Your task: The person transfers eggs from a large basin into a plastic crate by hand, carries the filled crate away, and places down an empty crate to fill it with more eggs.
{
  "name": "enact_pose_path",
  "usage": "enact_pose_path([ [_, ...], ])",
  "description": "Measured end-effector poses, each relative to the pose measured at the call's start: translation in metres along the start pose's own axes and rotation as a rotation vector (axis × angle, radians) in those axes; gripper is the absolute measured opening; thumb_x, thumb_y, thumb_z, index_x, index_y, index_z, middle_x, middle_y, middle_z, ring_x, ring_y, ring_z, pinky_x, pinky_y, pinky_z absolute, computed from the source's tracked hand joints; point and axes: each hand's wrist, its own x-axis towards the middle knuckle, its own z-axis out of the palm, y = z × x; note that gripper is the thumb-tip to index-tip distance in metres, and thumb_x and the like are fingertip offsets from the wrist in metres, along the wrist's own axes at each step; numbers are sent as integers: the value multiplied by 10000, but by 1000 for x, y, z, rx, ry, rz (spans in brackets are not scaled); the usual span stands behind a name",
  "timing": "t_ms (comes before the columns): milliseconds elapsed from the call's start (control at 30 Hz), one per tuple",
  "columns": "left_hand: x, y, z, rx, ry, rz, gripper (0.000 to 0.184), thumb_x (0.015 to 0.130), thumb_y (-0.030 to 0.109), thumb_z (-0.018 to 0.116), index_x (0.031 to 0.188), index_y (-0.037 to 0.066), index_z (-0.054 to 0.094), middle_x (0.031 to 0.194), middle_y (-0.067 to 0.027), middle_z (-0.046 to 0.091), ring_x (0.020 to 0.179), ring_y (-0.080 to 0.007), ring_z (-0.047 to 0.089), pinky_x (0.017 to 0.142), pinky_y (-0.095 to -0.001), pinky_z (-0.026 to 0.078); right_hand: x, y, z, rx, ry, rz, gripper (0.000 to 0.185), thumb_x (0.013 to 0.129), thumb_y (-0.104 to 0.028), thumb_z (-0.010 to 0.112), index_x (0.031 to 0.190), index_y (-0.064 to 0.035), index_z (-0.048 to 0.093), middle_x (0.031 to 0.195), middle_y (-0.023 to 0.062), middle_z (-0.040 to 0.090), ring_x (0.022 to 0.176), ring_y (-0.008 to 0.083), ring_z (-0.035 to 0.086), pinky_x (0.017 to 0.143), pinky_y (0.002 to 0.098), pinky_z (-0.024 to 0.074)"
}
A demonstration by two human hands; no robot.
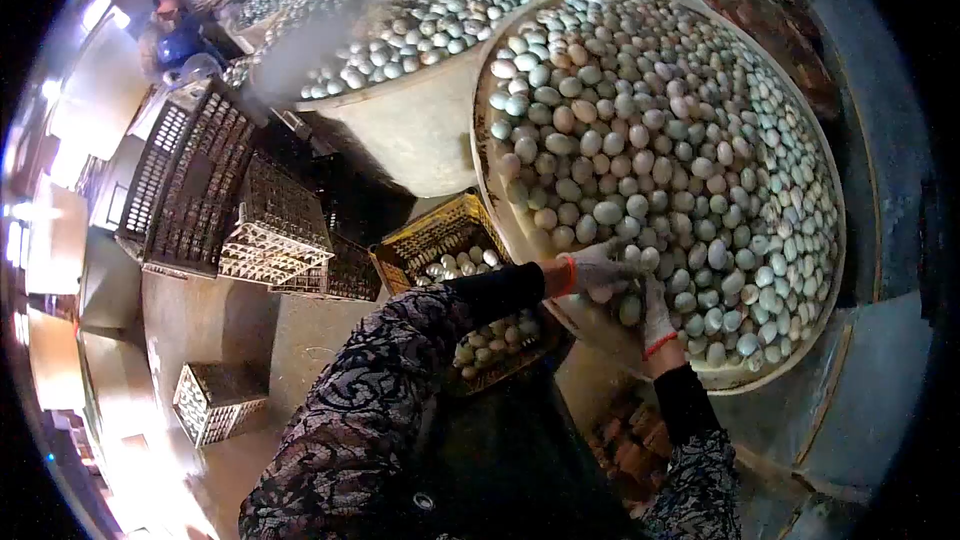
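Note:
A large round vat [482, 140] is heaped with pale green and whitish eggs [640, 165]. Both hands, in white gloves with red cuffs, are at its near edge among the eggs. My left hand [597, 270] reaches in from the left, its fingers curled by some eggs. My right hand [657, 315] comes up from below, close to the left one, with its fingertips at the eggs. What either hand grips is too small to make out. A yellow crate [405, 248] holding eggs stands left of the vat, partly hidden behind my left arm.
Another vat [420, 130] full of eggs stands behind. Dark plastic crates [200, 175] are stacked at the left, and a lone crate [222, 402] sits on the floor. A person [180, 40] in a blue apron is at the upper left. Bricks [632, 440] lie below the vat.

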Motion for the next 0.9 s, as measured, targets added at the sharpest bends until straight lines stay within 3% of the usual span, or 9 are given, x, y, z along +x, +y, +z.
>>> enact_pose_path([
  [133,2,2,-2,-57,-22,-6,600,860,384,642,1312,59,419,1171,-21,553,1027,-125,521,886,-275,452,29,29,-17,46,-118,-119,658,946,-548,383,1422,-97,325,1342,49,459,1202,210,433,1008,319,366],
  [333,9,9,-10,286,-4,-85,589,869,428,605,1286,44,447,1178,-63,564,1029,-146,534,888,-311,463,18,-6,9,-162,90,-46,642,939,-511,440,1404,-75,362,1331,54,462,1194,193,437,985,313,385],
  [433,10,3,-9,237,-26,-45,622,876,451,583,1302,27,423,1202,-86,552,1055,-169,531,909,-308,451,21,-6,4,-275,130,-45,626,938,-488,463,1394,-67,379,1325,56,467,1192,191,440,978,306,391],
  [500,1,13,-7,210,-31,-29,639,879,463,572,1309,19,411,1214,-97,546,1068,-181,530,919,-307,445,3,-11,20,138,-60,99,554,975,-408,420,1401,-60,352,1348,64,446,1211,200,426,1002,300,374],
  [633,-15,31,11,135,-23,61,675,882,415,597,1374,37,332,1228,-100,540,1095,-187,518,948,-304,434,-38,-39,34,86,-14,73,574,989,-402,359,1440,-61,257,1431,88,331,1274,215,373,1045,337,336],
  [767,-23,44,15,103,43,83,679,892,357,609,1416,67,290,1270,-110,517,1159,-199,488,988,-318,409,-34,-27,22,42,-83,-224,526,992,-387,347,1411,-71,328,1375,90,414,1241,205,421,1018,328,366],
  [800,-42,73,17,278,107,128,654,892,345,614,1409,74,319,1280,-118,519,1169,-211,489,998,-340,402,-35,-23,20,31,-100,-291,515,993,-383,344,1404,-73,346,1361,90,434,1232,203,432,1011,325,373],
  [867,-68,95,18,435,302,422,634,879,328,637,1385,63,361,1271,-136,531,1158,-222,500,995,-346,406,-56,-49,55,-9,-128,-406,504,982,-386,375,1375,-70,382,1329,81,456,1194,198,458,984,323,392],
  [900,-73,94,6,412,281,347,624,875,322,645,1374,57,379,1282,-141,521,1163,-224,495,1007,-348,396,-69,-65,82,-34,-141,-436,498,977,-387,390,1361,-69,400,1312,77,468,1174,195,471,971,322,401],
])
